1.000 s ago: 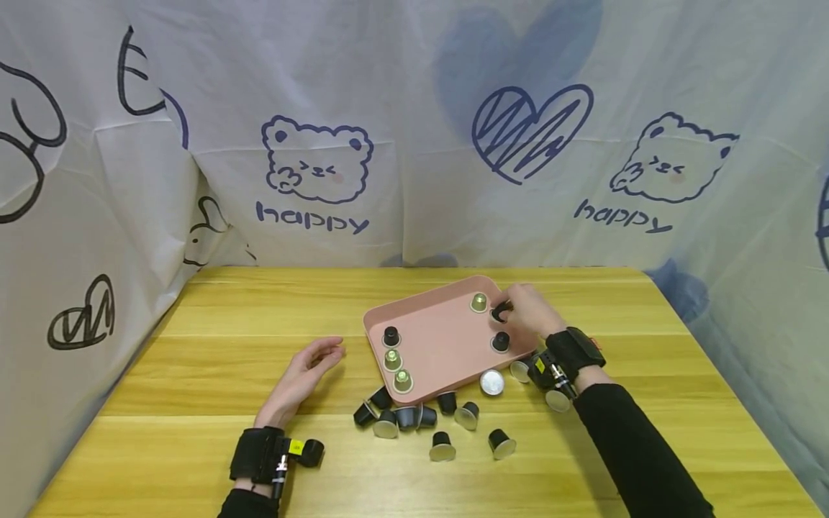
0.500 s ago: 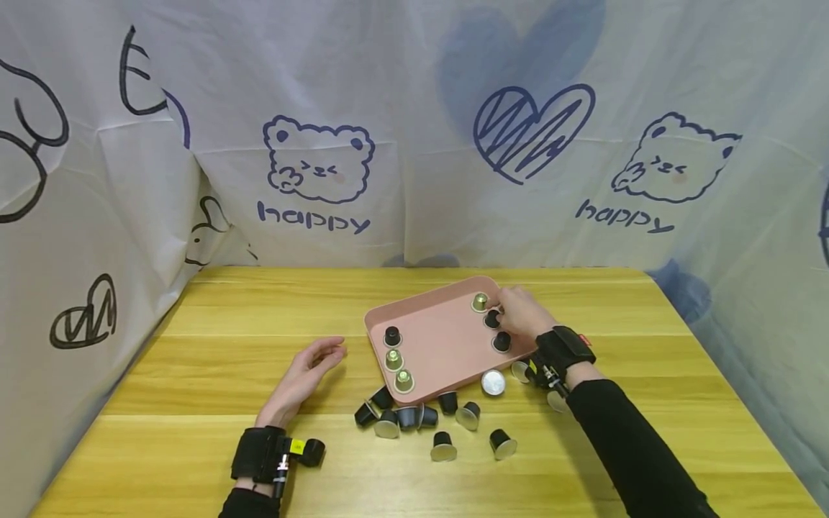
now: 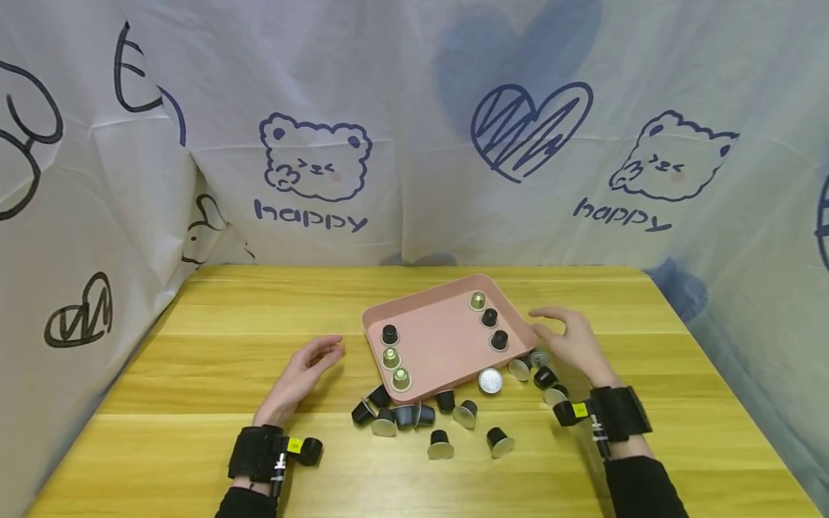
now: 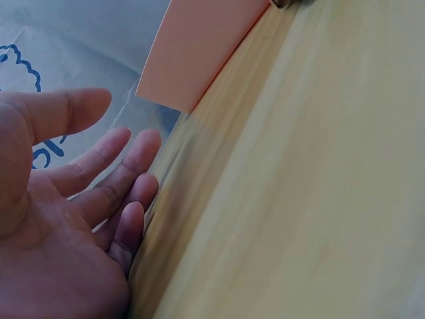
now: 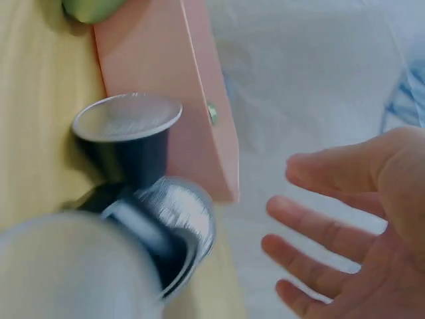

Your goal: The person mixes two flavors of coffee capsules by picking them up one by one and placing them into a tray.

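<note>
A pink tray lies slanted on the table. Along its left end stand a black coffee capsule and two pale green ones, the nearer green capsule by the corner. At the right end a green capsule stands behind two black ones, including the middle black capsule. My right hand hovers just right of the tray, fingers spread, holding nothing. In the right wrist view, capsules lie against the tray's outer wall. My left hand rests left of the tray, fingers relaxed and bare.
Loose capsules lie along the tray's front edge, among them a bunched group with a dark capsule. Two others, such as the black capsule, lie nearer the front. A silver-lidded capsule sits lid up. A printed cloth hangs behind the table.
My right hand has let go of a black capsule, left standing between the green and the other black one, and has drawn back right, out of the tray. My left hand has not moved.
</note>
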Demonstrator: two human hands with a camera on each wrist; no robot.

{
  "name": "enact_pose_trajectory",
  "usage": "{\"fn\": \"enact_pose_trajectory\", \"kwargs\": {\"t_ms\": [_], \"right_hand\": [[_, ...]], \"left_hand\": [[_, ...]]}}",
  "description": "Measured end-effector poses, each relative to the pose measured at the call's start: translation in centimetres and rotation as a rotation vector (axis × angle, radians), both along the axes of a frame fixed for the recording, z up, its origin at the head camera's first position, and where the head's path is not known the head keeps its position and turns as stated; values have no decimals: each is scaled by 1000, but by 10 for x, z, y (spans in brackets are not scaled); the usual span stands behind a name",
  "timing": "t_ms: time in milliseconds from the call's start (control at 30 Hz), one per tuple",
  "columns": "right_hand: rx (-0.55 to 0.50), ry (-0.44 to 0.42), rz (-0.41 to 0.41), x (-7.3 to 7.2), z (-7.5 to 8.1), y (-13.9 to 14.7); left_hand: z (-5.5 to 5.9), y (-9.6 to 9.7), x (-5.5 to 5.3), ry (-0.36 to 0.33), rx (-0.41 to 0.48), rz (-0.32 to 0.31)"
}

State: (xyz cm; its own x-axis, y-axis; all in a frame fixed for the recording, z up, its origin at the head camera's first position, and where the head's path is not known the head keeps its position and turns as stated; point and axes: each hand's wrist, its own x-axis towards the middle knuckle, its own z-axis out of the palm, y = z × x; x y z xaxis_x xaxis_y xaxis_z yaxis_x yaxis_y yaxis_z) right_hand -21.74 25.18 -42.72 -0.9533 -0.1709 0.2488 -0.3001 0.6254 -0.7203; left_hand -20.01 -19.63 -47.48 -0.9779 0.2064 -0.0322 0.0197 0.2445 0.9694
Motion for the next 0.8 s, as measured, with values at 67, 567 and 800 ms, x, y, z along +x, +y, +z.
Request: {"fn": "enact_pose_trajectory", "kwargs": {"t_ms": [67,567,800], "right_hand": [[-76,-59,-15,8,-7,9],[-381,-99,-268,19,-59,18],[-623,-14,-282,17,-69,17]], "left_hand": [[0,0,0,6,-10,-19],[-2,5,3,-28,2,-115],[-2,5,6,-17,-3,-175]]}}
